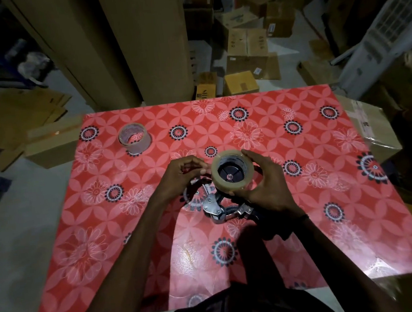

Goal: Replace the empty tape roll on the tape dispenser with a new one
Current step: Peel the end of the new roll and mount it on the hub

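Red-patterned bench (pixel 302 222) at centre frame: right hand (pixel 263 188) grasps the new tape roll (pixel 231 170) seated on the dispenser (pixel 218 208) hub, left hand (pixel 184 174) pinching its edge, likely to peel and thread the tape end; empty core (pixel 135 138) upper left.

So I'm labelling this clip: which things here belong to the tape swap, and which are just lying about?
Job:
- tape dispenser
- new tape roll on its hub, held by right hand
- left hand at the roll's edge
- empty tape core, set aside

Lying about:
- cardboard boxes
- patterned table cover
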A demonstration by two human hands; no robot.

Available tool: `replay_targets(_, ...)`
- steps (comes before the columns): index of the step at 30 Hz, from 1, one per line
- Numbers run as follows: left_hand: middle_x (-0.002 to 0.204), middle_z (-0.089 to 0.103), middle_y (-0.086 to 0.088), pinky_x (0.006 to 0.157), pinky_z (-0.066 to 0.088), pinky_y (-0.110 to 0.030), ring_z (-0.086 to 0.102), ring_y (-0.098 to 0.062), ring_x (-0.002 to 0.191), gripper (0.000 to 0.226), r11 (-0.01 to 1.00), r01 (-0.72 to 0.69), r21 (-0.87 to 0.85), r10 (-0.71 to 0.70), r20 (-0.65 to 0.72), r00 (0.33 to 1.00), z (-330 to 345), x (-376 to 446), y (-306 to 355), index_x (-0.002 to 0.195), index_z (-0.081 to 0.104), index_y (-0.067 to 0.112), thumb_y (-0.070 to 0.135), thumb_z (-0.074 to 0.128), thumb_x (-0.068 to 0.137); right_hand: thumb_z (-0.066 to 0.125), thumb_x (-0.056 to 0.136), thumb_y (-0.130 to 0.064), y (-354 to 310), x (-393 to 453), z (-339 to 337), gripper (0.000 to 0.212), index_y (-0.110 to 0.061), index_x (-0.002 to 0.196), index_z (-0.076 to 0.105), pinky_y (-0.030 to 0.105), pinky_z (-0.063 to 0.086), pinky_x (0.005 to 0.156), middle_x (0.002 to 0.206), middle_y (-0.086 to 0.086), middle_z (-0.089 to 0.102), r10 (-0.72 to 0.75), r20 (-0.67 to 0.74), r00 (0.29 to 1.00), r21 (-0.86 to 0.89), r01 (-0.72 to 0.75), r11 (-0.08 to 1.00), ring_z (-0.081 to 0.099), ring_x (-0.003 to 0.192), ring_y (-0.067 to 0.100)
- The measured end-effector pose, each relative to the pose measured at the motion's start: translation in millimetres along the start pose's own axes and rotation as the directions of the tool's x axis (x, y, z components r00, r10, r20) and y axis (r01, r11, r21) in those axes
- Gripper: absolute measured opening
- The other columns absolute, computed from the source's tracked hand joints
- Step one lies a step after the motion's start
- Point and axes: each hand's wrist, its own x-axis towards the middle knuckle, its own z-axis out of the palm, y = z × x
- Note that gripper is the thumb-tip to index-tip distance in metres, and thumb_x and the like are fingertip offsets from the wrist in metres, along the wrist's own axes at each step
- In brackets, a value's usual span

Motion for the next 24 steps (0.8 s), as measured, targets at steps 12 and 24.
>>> replay_targets(12,0.138,0.069,0.012,0.102,0.046,-0.024,0.061,-0.002,0.132,0.052,0.998,0.023,0.066,-0.033,0.141,0.989,-12,-7,24,0.146,0.058,0.03,0.028,0.075,0.097,0.106,0.056,-0.044,1,7,-2,0.115,-0.013,0.155,0.056,0.04,0.05,0.12,0.151,0.0,0.065,-0.013,0.025,1.0,-0.083,0.015,0.996,0.061,0.138,0.013)
replay_targets(24,0.142,0.066,0.016,0.111,0.045,-0.025,0.06,-0.001,0.129,0.082,0.943,0.049,0.328,-0.078,0.076,0.994,17,-13,36,0.146,0.059,0.041,0.04,0.095,0.072,0.103,0.067,-0.041,5,16,-11,0.101,-0.01,0.152,0.059,0.024,0.055,0.11,0.15,0.004,0.066,-0.051,0.092,0.994,-0.061,0.057,0.997,0.063,0.131,0.008)
